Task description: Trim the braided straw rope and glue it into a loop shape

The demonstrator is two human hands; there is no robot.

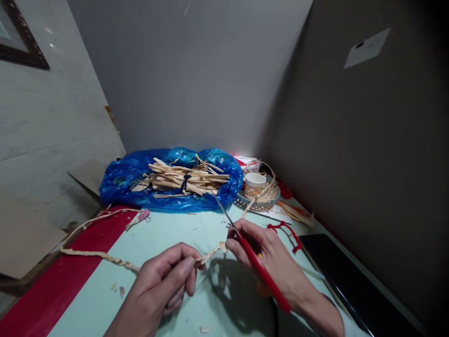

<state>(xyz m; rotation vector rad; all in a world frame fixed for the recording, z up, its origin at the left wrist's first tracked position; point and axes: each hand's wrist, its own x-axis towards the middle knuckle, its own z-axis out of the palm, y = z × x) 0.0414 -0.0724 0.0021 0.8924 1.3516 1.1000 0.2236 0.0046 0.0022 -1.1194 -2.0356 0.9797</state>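
Pale-green table point(168, 234): left hand point(161, 281) pinches braided cord point(105, 256), right hand point(270, 252) clasps red scissors point(263, 274); blue bag point(119, 180), cup point(255, 183) behind.

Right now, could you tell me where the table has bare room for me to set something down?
Bare green table lies between the blue bag and the braid, and front-left between the red strip and the left hand. The back-right is crowded: cup, woven tray, red cord, black tablet.

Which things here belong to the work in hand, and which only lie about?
In the work: braid in left hand, scissors in right hand, straw in bag.
Lying about: cup, woven disc, pink clip, black screen.
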